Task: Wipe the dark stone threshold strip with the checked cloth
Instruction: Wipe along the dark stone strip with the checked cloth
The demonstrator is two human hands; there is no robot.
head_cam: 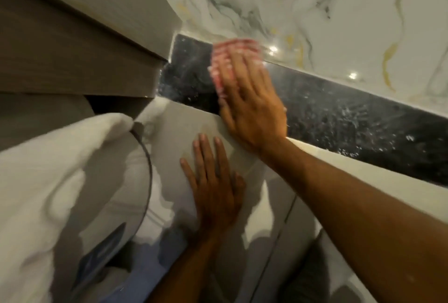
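The dark stone threshold strip (339,118) runs diagonally from the upper middle to the right edge, speckled with pale streaks. A red-and-white checked cloth (226,56) lies on its left part. My right hand (249,103) presses flat on the cloth, fingers spread over it, most of the cloth hidden beneath the palm. My left hand (213,181) rests flat on the glossy grey floor tile (184,128) just below the strip, fingers apart, holding nothing.
A brown wooden door frame (84,48) meets the strip's left end. White marble floor (315,11) with grey and gold veins lies beyond the strip. A white bunched fabric (43,169) and a dark curved edge (145,181) sit at the lower left.
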